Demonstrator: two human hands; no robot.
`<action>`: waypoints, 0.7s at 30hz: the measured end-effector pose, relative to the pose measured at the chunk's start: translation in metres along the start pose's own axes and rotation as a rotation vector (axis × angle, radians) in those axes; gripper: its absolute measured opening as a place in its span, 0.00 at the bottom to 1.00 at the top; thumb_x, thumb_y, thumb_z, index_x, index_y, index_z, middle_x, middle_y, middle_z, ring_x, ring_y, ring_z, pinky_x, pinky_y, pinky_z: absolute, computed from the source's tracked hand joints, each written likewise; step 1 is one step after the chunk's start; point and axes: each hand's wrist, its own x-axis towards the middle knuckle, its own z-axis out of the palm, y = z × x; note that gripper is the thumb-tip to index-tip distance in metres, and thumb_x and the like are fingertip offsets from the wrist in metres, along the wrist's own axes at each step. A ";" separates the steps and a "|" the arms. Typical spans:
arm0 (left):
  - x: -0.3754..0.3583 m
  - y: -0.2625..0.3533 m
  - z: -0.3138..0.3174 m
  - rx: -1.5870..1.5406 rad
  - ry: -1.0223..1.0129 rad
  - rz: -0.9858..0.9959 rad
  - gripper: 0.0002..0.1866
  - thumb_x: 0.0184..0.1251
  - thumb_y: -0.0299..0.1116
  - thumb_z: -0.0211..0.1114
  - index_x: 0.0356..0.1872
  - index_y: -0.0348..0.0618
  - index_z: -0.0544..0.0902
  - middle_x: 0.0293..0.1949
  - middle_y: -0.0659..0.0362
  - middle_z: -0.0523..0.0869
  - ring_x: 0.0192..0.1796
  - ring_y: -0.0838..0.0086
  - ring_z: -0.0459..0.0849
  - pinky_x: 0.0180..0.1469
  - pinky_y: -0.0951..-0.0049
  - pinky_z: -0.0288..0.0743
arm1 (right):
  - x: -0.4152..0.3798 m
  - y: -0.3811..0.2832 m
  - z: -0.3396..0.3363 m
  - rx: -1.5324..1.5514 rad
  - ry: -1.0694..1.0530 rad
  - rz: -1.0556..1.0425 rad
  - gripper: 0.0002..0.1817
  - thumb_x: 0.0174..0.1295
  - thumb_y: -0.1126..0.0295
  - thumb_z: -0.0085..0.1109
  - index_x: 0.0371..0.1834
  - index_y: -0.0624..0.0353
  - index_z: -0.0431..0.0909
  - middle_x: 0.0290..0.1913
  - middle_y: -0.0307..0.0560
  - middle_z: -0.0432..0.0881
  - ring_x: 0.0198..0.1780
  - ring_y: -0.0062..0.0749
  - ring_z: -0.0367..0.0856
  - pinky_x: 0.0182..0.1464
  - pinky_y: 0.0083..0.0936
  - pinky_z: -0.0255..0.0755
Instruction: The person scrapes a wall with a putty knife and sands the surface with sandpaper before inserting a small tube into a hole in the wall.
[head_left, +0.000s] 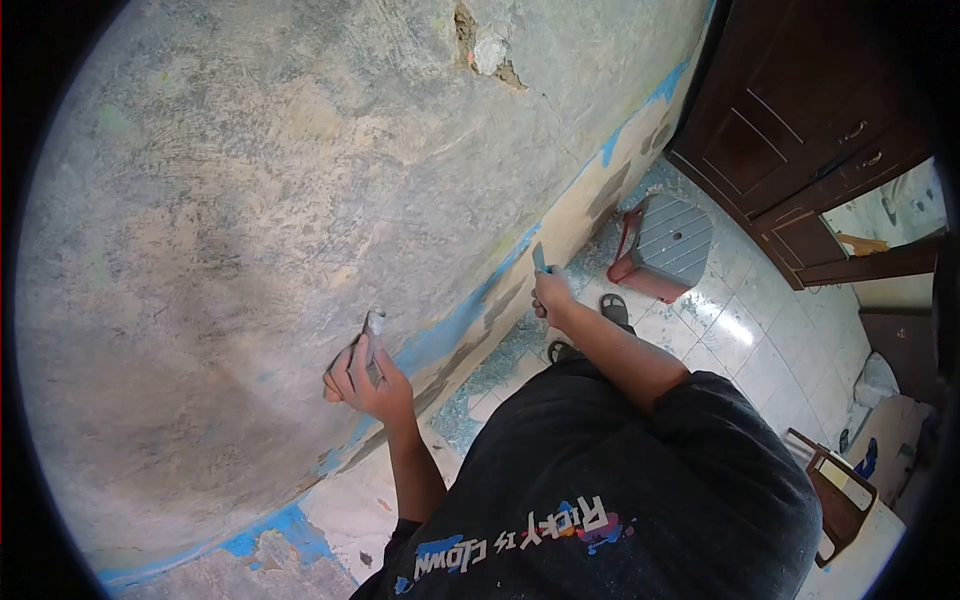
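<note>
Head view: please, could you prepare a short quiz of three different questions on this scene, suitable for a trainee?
1. True or false: the stool lies on its side on the tiled floor.

2. Choose one. Which colour is the irregular strip of paint running along the lower part of the wall?
a) red
b) blue
c) black

3. Fill in the missing word: the tool with the flat blade is in the person's ____ hand.

Key:
1. False; it stands upright, with its ridged grey top facing up.
2. b
3. right
</note>
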 end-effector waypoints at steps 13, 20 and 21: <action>-0.004 -0.002 0.001 -0.013 -0.019 0.007 0.12 0.59 0.25 0.73 0.45 0.45 0.88 0.42 0.59 0.83 0.46 0.64 0.77 0.54 0.59 0.57 | -0.020 -0.006 0.007 0.054 -0.080 -0.045 0.07 0.78 0.62 0.45 0.51 0.50 0.66 0.26 0.38 0.66 0.20 0.23 0.62 0.18 0.25 0.54; -0.006 -0.005 0.001 -0.008 -0.025 0.017 0.12 0.59 0.25 0.73 0.45 0.46 0.88 0.43 0.59 0.83 0.46 0.64 0.77 0.54 0.59 0.57 | -0.018 0.001 0.001 0.029 -0.073 -0.032 0.09 0.78 0.61 0.45 0.52 0.51 0.67 0.25 0.37 0.66 0.19 0.23 0.62 0.19 0.25 0.54; -0.006 -0.005 0.003 -0.014 -0.021 0.020 0.13 0.59 0.26 0.73 0.45 0.46 0.88 0.43 0.59 0.83 0.46 0.64 0.77 0.54 0.59 0.57 | -0.018 -0.002 0.002 0.018 -0.076 -0.062 0.09 0.78 0.61 0.45 0.53 0.51 0.68 0.26 0.37 0.66 0.20 0.23 0.62 0.19 0.25 0.54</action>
